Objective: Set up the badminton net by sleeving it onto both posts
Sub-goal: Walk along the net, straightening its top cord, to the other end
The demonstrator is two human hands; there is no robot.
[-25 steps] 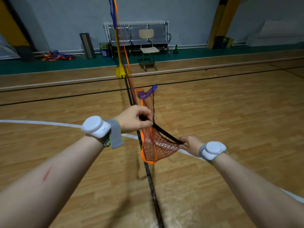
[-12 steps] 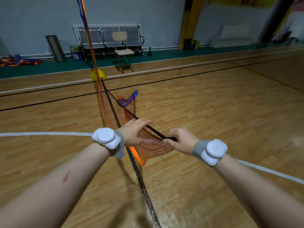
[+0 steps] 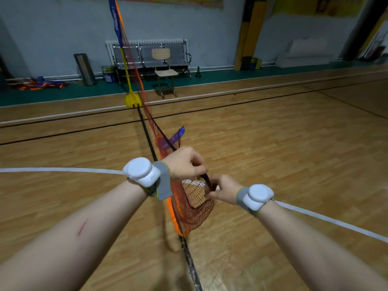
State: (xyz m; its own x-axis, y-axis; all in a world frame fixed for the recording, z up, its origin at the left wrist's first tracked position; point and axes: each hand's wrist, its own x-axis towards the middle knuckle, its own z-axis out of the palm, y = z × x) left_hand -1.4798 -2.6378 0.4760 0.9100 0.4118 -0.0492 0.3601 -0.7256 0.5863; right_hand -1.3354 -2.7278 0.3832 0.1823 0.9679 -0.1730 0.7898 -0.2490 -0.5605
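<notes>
An orange badminton net (image 3: 190, 208) with a purple end band (image 3: 172, 139) hangs bunched in front of me. Its far end runs up the yellow post (image 3: 125, 66), which stands on a yellow base (image 3: 132, 99). A thin black post (image 3: 165, 141) slants through the net's near end. My left hand (image 3: 184, 163) is closed around that black post and the net's edge. Just to its right, my right hand (image 3: 223, 190) pinches the black post's lower end, and the net's mesh sags beneath both hands.
A black rod (image 3: 190, 263) lies on the wooden floor along the net line toward the yellow base. At the far wall stand a wooden chair (image 3: 164, 68), a metal bench (image 3: 147, 52), a steel bin (image 3: 85, 69) and a crumpled net pile (image 3: 39, 84).
My two hands have drawn close together on the black post. The left hand has shut on it from a looser hold, and the net has bunched lower beneath them.
</notes>
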